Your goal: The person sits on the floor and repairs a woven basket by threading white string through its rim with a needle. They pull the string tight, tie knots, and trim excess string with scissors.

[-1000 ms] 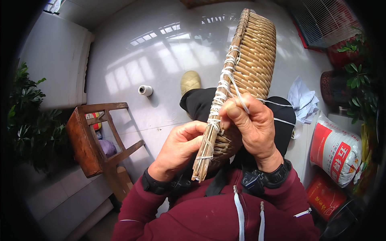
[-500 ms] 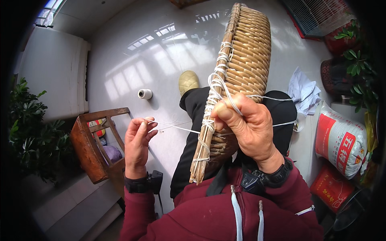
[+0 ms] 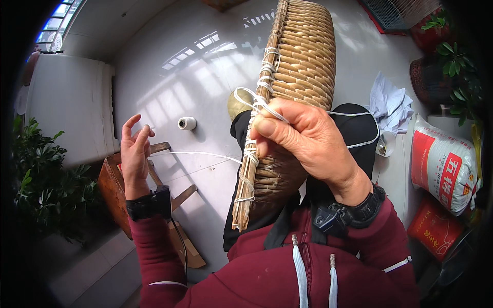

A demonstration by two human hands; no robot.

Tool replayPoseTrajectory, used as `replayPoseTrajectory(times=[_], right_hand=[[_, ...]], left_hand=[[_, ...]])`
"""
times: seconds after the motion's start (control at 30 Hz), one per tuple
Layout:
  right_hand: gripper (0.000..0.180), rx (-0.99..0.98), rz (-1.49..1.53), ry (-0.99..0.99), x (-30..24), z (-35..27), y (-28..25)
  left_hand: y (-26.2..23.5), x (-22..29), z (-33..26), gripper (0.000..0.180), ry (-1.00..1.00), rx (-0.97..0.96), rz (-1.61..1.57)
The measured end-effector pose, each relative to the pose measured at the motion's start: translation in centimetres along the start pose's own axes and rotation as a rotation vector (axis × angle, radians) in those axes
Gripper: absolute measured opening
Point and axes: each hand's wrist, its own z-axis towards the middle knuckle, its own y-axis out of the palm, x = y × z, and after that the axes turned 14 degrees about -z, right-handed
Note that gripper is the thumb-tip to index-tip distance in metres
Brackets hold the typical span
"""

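Note:
A woven wicker basket [image 3: 305, 66] stands on edge in front of me, its cane rim bound with white cord. My right hand [image 3: 303, 138] grips the rim and the cord loops there. My left hand [image 3: 134, 154] is out to the left, pinching the white cord [image 3: 200, 153], which runs taut from the fingers back to the basket rim. Another stretch of cord passes behind my right hand across my dark trousers.
A white cord spool [image 3: 187, 123] lies on the grey floor. A wooden stool [image 3: 115, 187] lies tipped at left beside a leafy plant [image 3: 46, 179]. Red-and-white sacks [image 3: 444, 164], crumpled white paper [image 3: 390, 102] and potted plants [image 3: 452, 61] stand at right.
My left hand has left the basket rim and swung out to the left, drawing the white cord tight. My right hand has kept its grip on the rim.

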Motion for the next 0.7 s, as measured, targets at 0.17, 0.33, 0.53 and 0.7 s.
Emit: replayPoseTrajectory(times=[0.17,0.33,0.53,0.7], right_hand=[[0.023,-0.027,-0.053,0.04,0.2,-0.1,-0.4],[0.022,-0.026,-0.061,0.002,0.6,0.3,-0.3],[0.022,-0.005,-0.055,-0.026,0.7,0.1,-0.3],[0.022,0.011,-0.053,-0.046,0.6,0.1,-0.3]], left_hand=[[7.0,-0.1,-4.4,0.051,-0.092,-0.247,-0.013],[11.8,0.1,-8.6,0.053,-0.52,-0.649,-0.439],[11.8,0.6,-10.1,0.027,-0.607,-0.635,-0.383],[6.2,-1.6,-8.0,0.022,-0.363,-0.552,-0.949]])
